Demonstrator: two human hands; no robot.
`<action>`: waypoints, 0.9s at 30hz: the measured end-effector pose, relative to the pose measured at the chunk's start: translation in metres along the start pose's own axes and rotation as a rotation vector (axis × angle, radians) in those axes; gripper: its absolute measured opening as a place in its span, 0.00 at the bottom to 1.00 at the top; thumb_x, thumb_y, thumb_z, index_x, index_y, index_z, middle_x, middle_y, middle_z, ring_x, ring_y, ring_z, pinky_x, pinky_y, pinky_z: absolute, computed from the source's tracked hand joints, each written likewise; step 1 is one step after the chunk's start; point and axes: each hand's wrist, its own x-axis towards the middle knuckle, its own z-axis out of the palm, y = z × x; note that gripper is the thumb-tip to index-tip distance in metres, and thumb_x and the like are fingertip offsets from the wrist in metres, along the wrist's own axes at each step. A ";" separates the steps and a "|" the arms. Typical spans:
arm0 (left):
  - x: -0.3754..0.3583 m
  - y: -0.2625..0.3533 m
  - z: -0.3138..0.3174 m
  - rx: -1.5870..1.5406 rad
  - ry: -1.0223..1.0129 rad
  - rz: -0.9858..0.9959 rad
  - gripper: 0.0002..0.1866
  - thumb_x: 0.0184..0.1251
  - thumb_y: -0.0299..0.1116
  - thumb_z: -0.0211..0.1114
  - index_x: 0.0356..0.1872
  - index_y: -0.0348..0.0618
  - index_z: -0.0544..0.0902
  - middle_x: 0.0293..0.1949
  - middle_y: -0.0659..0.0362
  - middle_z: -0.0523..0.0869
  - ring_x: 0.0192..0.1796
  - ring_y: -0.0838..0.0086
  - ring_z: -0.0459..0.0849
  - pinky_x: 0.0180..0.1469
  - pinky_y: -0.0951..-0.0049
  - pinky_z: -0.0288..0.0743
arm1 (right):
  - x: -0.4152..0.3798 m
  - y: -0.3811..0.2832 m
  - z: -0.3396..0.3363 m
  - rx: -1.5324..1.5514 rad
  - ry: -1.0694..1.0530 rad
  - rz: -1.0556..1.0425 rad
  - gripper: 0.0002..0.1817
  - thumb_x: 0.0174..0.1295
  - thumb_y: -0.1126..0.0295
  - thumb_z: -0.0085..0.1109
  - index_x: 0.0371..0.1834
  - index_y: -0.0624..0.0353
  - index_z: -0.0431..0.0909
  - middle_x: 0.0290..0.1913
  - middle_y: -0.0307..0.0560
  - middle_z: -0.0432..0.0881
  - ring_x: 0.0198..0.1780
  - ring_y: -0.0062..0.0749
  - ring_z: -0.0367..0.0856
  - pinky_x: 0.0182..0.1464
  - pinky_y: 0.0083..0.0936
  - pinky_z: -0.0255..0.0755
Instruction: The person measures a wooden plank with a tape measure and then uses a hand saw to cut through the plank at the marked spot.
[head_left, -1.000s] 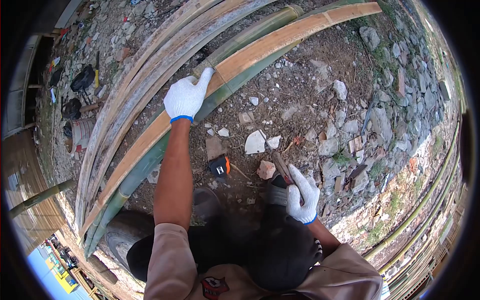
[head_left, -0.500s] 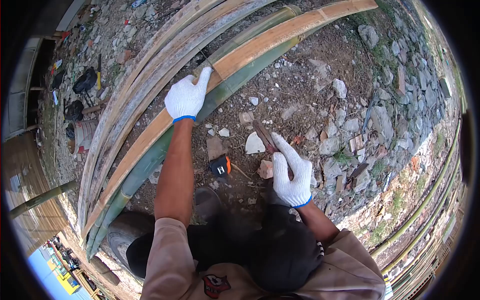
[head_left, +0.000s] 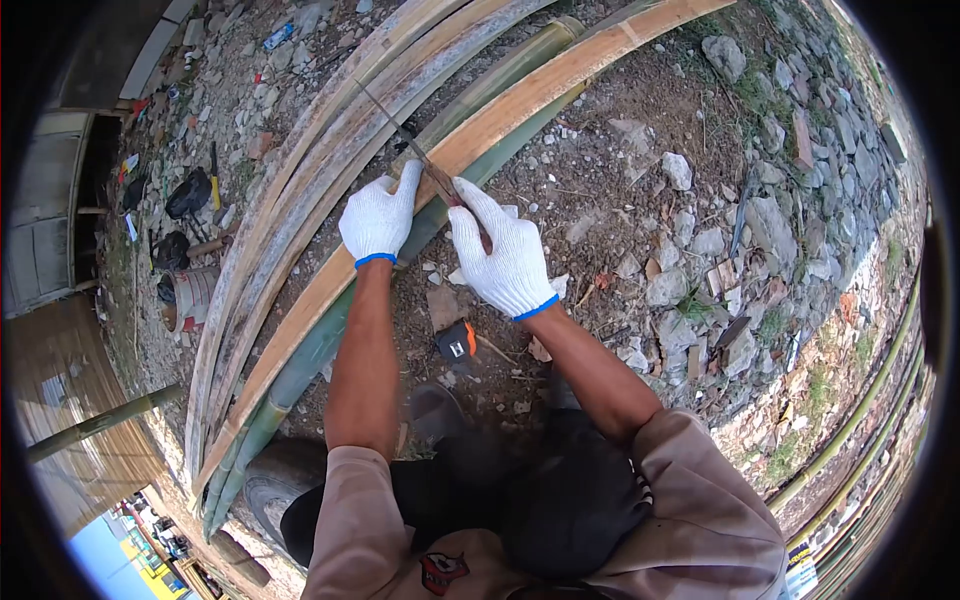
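My left hand (head_left: 376,220), in a white knit glove, grips the light-brown split bamboo strip (head_left: 520,98), its thumb pointing up beside a thin blade. My right hand (head_left: 498,250), gloved the same way, is closed round the brown handle (head_left: 440,183) of a tool that looks like a narrow saw. Its thin blade (head_left: 385,112) lies across the strip and reaches out over the older, greyish strips (head_left: 290,170). Under the light-brown strip runs green bamboo (head_left: 305,350). A black and orange tape measure (head_left: 457,342) rests on the soil below my hands.
Broken stones (head_left: 765,235) and rubble cover the ground at the right. Long bamboo poles (head_left: 850,430) lie at the far right. At the left are a bucket (head_left: 195,300), black bags (head_left: 187,190) and a yellow-handled tool (head_left: 215,190). My shoe (head_left: 436,410) shows below the tape measure.
My right hand has moved up and left, bringing the tool's handle to the strip, close to my left hand. More blade now sticks out beyond the strip. My left hand keeps its grip.
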 end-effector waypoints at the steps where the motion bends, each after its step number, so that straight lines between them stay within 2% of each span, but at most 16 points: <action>1: 0.006 0.004 -0.005 -0.006 -0.033 -0.009 0.45 0.71 0.78 0.48 0.50 0.43 0.93 0.45 0.38 0.91 0.51 0.44 0.91 0.55 0.50 0.83 | -0.008 0.002 -0.008 0.008 -0.005 -0.019 0.23 0.74 0.62 0.63 0.69 0.58 0.79 0.31 0.63 0.88 0.31 0.59 0.89 0.32 0.44 0.82; 6: 0.014 0.005 -0.005 -0.007 -0.006 -0.006 0.45 0.72 0.78 0.47 0.46 0.43 0.94 0.45 0.38 0.91 0.51 0.45 0.90 0.55 0.50 0.82 | -0.107 -0.006 -0.086 -0.003 -0.119 0.038 0.28 0.71 0.70 0.63 0.75 0.58 0.75 0.36 0.54 0.92 0.26 0.39 0.92 0.31 0.31 0.83; 9: 0.004 0.006 -0.007 -0.023 0.031 0.008 0.42 0.73 0.76 0.48 0.40 0.45 0.93 0.41 0.40 0.91 0.48 0.43 0.90 0.52 0.48 0.82 | -0.093 -0.011 -0.075 0.006 -0.135 0.148 0.26 0.71 0.69 0.64 0.73 0.58 0.77 0.36 0.55 0.92 0.27 0.41 0.92 0.32 0.33 0.83; 10: 0.002 0.014 -0.006 -0.032 0.051 0.012 0.42 0.73 0.76 0.48 0.40 0.45 0.93 0.41 0.40 0.91 0.48 0.43 0.90 0.52 0.48 0.82 | -0.072 0.001 -0.049 0.006 -0.014 0.001 0.25 0.72 0.68 0.65 0.72 0.58 0.78 0.35 0.55 0.91 0.28 0.44 0.91 0.33 0.34 0.83; 12: -0.029 0.016 -0.001 -0.002 0.010 -0.010 0.40 0.74 0.74 0.49 0.40 0.47 0.94 0.40 0.40 0.91 0.47 0.42 0.90 0.51 0.48 0.82 | -0.012 0.014 -0.003 -0.037 -0.011 0.025 0.24 0.72 0.67 0.65 0.71 0.58 0.79 0.36 0.57 0.91 0.29 0.47 0.91 0.34 0.34 0.84; 15: -0.025 0.007 -0.006 -0.020 0.050 -0.007 0.39 0.74 0.73 0.50 0.40 0.47 0.94 0.40 0.39 0.91 0.47 0.42 0.90 0.52 0.48 0.82 | -0.022 -0.016 -0.026 0.125 -0.026 0.061 0.22 0.73 0.69 0.64 0.69 0.58 0.81 0.41 0.60 0.92 0.32 0.47 0.92 0.36 0.35 0.84; 16: -0.016 0.010 -0.012 -0.045 0.057 -0.030 0.39 0.75 0.73 0.49 0.41 0.47 0.94 0.41 0.39 0.91 0.48 0.42 0.90 0.52 0.48 0.82 | -0.038 -0.024 -0.045 0.267 0.038 0.002 0.21 0.73 0.69 0.63 0.68 0.60 0.81 0.46 0.59 0.92 0.33 0.42 0.93 0.37 0.32 0.84; 17: -0.006 0.008 -0.011 -0.056 0.090 -0.016 0.39 0.75 0.74 0.49 0.42 0.47 0.93 0.41 0.40 0.92 0.48 0.42 0.90 0.52 0.48 0.82 | -0.055 -0.023 -0.070 0.162 0.016 -0.032 0.22 0.73 0.71 0.61 0.69 0.62 0.81 0.50 0.57 0.92 0.36 0.35 0.94 0.40 0.27 0.84; 18: 0.001 0.002 -0.004 -0.058 0.105 0.008 0.40 0.75 0.74 0.48 0.42 0.46 0.93 0.41 0.40 0.92 0.48 0.42 0.90 0.52 0.48 0.82 | -0.071 -0.025 -0.093 0.181 0.051 -0.060 0.22 0.72 0.73 0.58 0.69 0.65 0.81 0.48 0.58 0.93 0.38 0.33 0.94 0.43 0.25 0.84; 19: 0.006 -0.004 0.003 -0.051 0.102 0.033 0.41 0.75 0.74 0.47 0.41 0.45 0.92 0.40 0.40 0.91 0.48 0.43 0.90 0.51 0.49 0.82 | -0.090 -0.024 -0.118 0.168 0.054 -0.012 0.22 0.72 0.75 0.55 0.68 0.68 0.81 0.44 0.58 0.93 0.37 0.33 0.94 0.42 0.25 0.84; 20: 0.004 0.000 0.000 -0.046 0.083 0.029 0.39 0.77 0.72 0.49 0.40 0.43 0.91 0.41 0.41 0.91 0.47 0.44 0.90 0.51 0.50 0.82 | -0.100 -0.014 -0.130 0.109 0.188 -0.099 0.23 0.73 0.74 0.53 0.68 0.70 0.80 0.39 0.56 0.92 0.31 0.29 0.90 0.39 0.25 0.82; 21: 0.001 -0.005 0.007 -0.081 0.134 0.078 0.37 0.78 0.69 0.50 0.40 0.42 0.91 0.41 0.41 0.91 0.47 0.45 0.90 0.51 0.50 0.81 | -0.108 -0.013 -0.146 -0.004 0.282 -0.069 0.23 0.73 0.74 0.52 0.68 0.70 0.80 0.39 0.54 0.92 0.29 0.25 0.86 0.37 0.25 0.80; 22: 0.001 -0.008 0.007 -0.118 0.198 0.132 0.36 0.78 0.67 0.52 0.41 0.42 0.90 0.42 0.42 0.91 0.47 0.45 0.89 0.51 0.50 0.81 | -0.114 0.001 -0.158 -0.117 0.382 -0.122 0.24 0.74 0.73 0.53 0.70 0.71 0.78 0.42 0.53 0.92 0.32 0.24 0.86 0.39 0.26 0.81; 24: 0.002 -0.013 0.000 -0.171 0.192 0.162 0.31 0.78 0.63 0.57 0.43 0.41 0.89 0.43 0.43 0.90 0.47 0.45 0.89 0.52 0.51 0.80 | -0.118 0.037 -0.175 -0.175 0.542 -0.032 0.25 0.74 0.73 0.55 0.73 0.70 0.75 0.44 0.52 0.91 0.32 0.23 0.84 0.40 0.25 0.80; 26: 0.000 -0.023 -0.005 -0.183 0.179 0.293 0.29 0.77 0.61 0.60 0.44 0.41 0.88 0.45 0.43 0.89 0.49 0.46 0.88 0.53 0.51 0.80 | -0.110 0.054 -0.191 -0.443 0.575 0.047 0.28 0.74 0.72 0.59 0.76 0.67 0.72 0.47 0.52 0.91 0.33 0.21 0.82 0.39 0.23 0.78; 27: -0.003 -0.024 -0.015 -0.174 0.082 0.299 0.27 0.77 0.59 0.61 0.48 0.41 0.88 0.49 0.43 0.88 0.53 0.48 0.88 0.56 0.52 0.79 | -0.108 0.073 -0.195 -0.516 0.601 0.034 0.29 0.74 0.73 0.61 0.78 0.63 0.71 0.46 0.52 0.91 0.32 0.20 0.80 0.39 0.21 0.77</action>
